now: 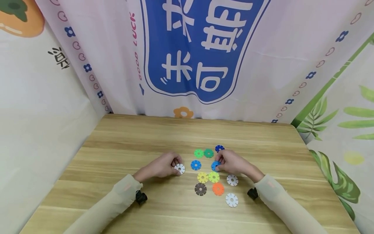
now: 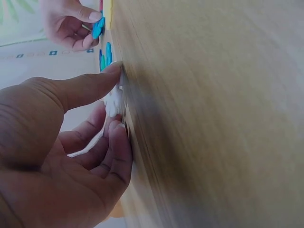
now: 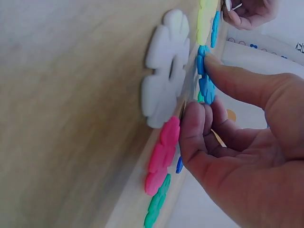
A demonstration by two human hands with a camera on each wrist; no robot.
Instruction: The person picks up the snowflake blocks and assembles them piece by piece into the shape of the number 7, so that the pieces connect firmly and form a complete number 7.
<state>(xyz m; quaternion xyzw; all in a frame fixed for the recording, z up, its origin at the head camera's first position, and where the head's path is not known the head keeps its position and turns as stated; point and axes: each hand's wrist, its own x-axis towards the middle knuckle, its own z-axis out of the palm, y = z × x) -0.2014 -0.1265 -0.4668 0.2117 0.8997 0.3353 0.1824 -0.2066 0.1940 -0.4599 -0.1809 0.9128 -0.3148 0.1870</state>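
In the head view my left hand (image 1: pixel 163 165) pinches a white notched disc (image 1: pixel 180 168) at its edge, just above or on the table. The left wrist view shows that white disc (image 2: pixel 113 100) between thumb and fingers. To the right, my right hand (image 1: pixel 233 161) pinches a blue notched disc (image 1: pixel 215 166); the right wrist view has the blue disc (image 3: pixel 205 80) between thumb and fingertips. Another blue disc (image 1: pixel 196 165) lies between the hands. Beyond the right fingers is a dark blue disc (image 1: pixel 219 148), partly covered.
Green discs (image 1: pixel 199 153) lie behind; yellow discs (image 1: pixel 202 177), a brown disc (image 1: pixel 200 189) and an orange disc (image 1: pixel 218 188) lie nearer. White discs (image 1: pixel 232 200) sit at right. A pink disc (image 3: pixel 163 156) shows beside my right hand. A printed curtain (image 1: pixel 122 65) borders the wooden table (image 1: pixel 140 130).
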